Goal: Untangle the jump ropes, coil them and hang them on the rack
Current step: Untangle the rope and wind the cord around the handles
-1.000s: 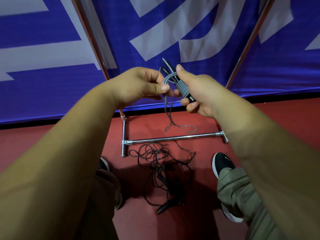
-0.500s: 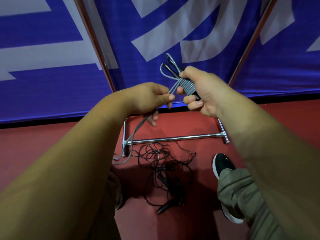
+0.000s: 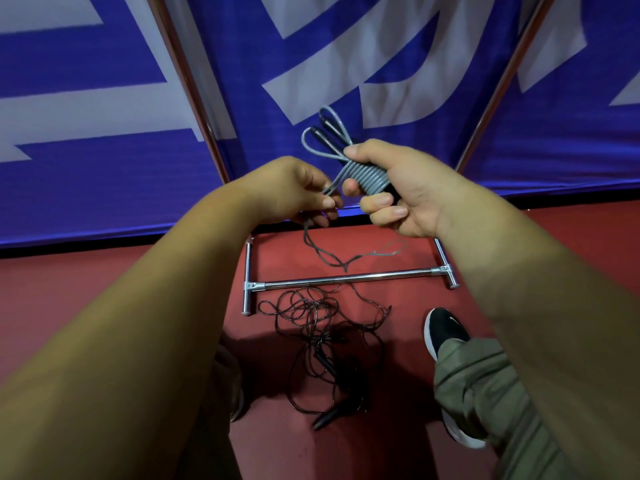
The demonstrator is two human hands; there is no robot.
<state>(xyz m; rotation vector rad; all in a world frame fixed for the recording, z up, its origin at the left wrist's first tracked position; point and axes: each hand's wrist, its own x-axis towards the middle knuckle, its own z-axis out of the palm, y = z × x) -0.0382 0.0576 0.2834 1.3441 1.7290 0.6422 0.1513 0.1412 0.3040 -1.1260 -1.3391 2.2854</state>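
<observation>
right hand [image 3: 398, 192] is gripping the grey jump rope [image 3: 373, 176], its fingers curling round a tight stack of turns wound about the bundle and its thumb pressing on top. two loops [image 3: 323, 140] of the same rope are sticking out beyond the thumb, up and away from the rack's base bar [image 3: 346, 279], showing against the blue and white banner [image 3: 104, 161]. left hand [image 3: 294, 192] is pinching the free strand [image 3: 337, 180] just beside the wound part, thumb and forefinger closing on it. the rest of that strand is hanging down from the hand, blurred, with its loose end [image 3: 346, 258] dangling just above the base bar. both hands are hovering above the base bar, between the rack's two slanting uprights [image 3: 188, 84], close together; whether they are touching i cannot tell. black jump rope [image 3: 311, 327] is lying in a tangled heap on the red floor [image 3: 104, 292] on the near side of the base bar, one thin strand reaching right up to the bar. a dark handle [image 3: 329, 415] is lying at the end of the heap farthest from the bar. a black shoe [image 3: 445, 330] is standing on the floor near the right end of the base bar, an olive trouser leg [image 3: 485, 386] coming down over it.
</observation>
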